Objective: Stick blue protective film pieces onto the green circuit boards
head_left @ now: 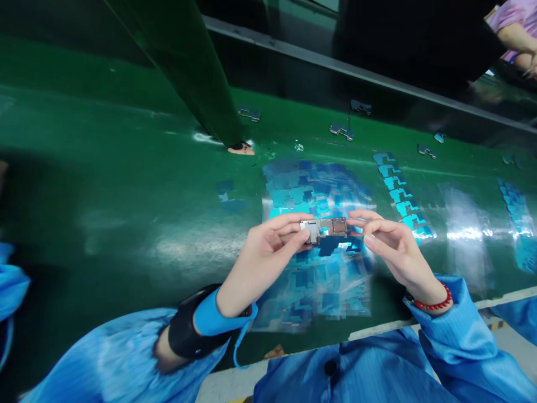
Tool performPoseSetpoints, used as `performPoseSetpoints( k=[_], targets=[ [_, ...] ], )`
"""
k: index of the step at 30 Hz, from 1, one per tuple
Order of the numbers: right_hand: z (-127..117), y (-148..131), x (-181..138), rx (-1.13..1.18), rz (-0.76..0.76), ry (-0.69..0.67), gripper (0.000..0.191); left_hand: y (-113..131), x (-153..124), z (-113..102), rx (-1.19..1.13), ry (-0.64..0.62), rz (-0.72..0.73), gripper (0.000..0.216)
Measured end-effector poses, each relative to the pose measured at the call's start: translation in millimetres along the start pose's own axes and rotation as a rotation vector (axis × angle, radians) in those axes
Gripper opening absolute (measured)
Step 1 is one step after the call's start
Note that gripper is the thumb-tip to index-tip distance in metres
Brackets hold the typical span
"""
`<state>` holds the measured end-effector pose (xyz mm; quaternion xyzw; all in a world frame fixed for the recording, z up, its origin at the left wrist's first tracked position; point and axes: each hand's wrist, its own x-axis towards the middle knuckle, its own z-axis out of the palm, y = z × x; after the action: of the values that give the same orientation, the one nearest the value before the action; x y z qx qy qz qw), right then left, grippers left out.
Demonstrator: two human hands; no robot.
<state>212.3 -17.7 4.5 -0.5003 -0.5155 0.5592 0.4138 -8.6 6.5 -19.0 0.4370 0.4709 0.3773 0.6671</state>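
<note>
A small metal circuit board (pixel 326 228) is held between both my hands above the green conveyor belt (pixel 126 184). My left hand (pixel 264 257) pinches its left end with thumb and fingers. My right hand (pixel 388 240) pinches its right end. Under the board lies a clear sheet with several blue stickers (pixel 314 196). A blue wrist strap and a black cuff sit on my left wrist, a red bead bracelet on my right.
More sticker sheets (pixel 400 196) lie to the right on the belt. Several small boards (pixel 342 131) lie farther back. A green post (pixel 188 67) rises at upper centre. Another person's arm (pixel 518 39) shows at top right.
</note>
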Motion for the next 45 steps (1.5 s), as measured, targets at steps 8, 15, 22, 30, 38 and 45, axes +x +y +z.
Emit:
performPoseSetpoints(
  k=[8,15,22,30,38,45],
  targets=[
    [3,-1,5,0.047,0.096,-0.025,0.01,3,-4,5,-0.026,-0.07,-0.078,0.033],
    [2,-1,8,0.069,0.185,0.017,0.009,2,-7,4,-0.089,-0.081,-0.088,0.033],
    [3,-3,8,0.087,0.222,0.028,0.007,5,-10,6,-0.194,-0.081,-0.134,0.024],
    [4,-3,9,0.09,0.227,0.025,0.005,5,-13,5,-0.285,-0.087,-0.119,0.02],
    [4,-2,10,0.064,0.195,0.021,0.006,9,-12,6,-0.122,-0.114,-0.079,0.032],
    [4,-5,11,0.056,0.181,0.017,0.009,12,-15,7,-0.077,-0.091,-0.091,0.036]
  ],
)
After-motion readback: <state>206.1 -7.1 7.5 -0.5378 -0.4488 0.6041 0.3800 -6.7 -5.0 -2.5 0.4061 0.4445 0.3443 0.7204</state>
